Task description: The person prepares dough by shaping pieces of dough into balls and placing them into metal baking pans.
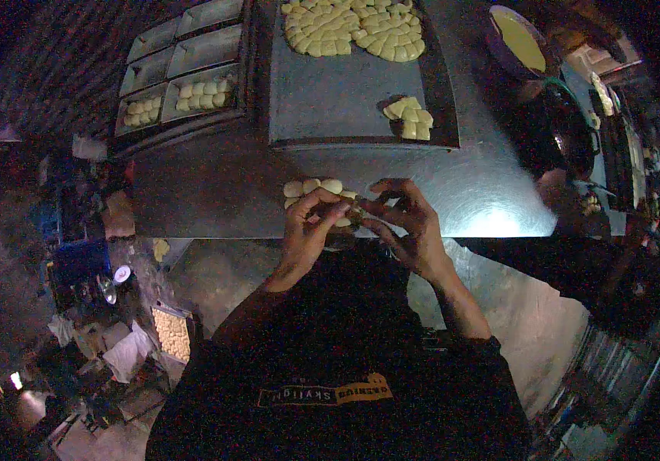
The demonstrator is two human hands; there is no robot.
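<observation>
At the near edge of the metal table, my left hand (305,238) is closed, with thumb and forefinger on a small pale piece of dough (342,222). My right hand (413,230) comes from the other side, its thumb and forefinger at the same piece and its other fingers bent and raised. The shadow between the fingertips partly hides the dough. Just beyond my left fingers sits a small group of smooth dough balls (313,187) on the tabletop, partly covered by that hand.
A large tray (330,92) holds two rounds of cut dough (318,29) and a few loose pieces (410,119). Left of it, a compartmented baking pan (145,73) has dough balls in two sections. A bowl of yellow liquid (520,42) stands far right. Another person's dark sleeve (530,261) reaches in at right.
</observation>
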